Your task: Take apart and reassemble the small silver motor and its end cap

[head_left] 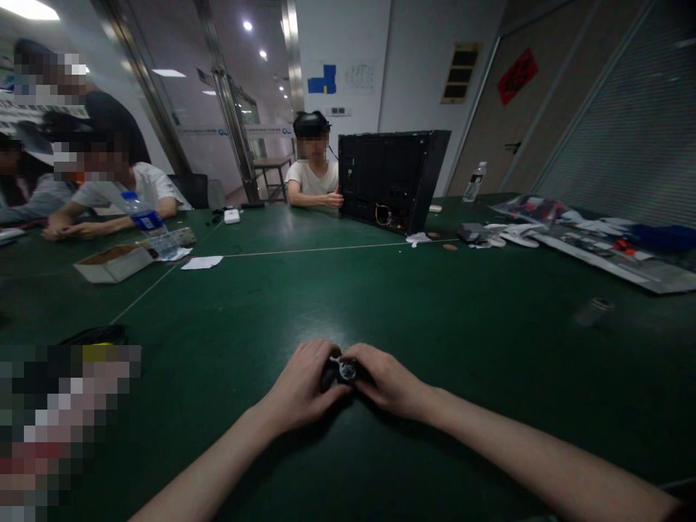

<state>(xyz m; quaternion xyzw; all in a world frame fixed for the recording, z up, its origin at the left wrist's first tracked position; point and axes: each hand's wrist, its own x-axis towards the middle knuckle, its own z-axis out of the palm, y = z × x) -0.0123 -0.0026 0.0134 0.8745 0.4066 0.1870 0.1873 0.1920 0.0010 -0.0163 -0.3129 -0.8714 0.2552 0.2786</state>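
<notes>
Both my hands meet low on the green table, right in front of me. My left hand and my right hand are each closed around a small black part with a round grey middle, held between them just above or on the tabletop. Fingers of both hands curl over its sides, so most of the part is hidden.
An open black computer case stands across the table, a person's hand on it. Other people sit at the far left behind a cardboard box and a water bottle. Metal panels and papers lie at right; another bottle stands beyond.
</notes>
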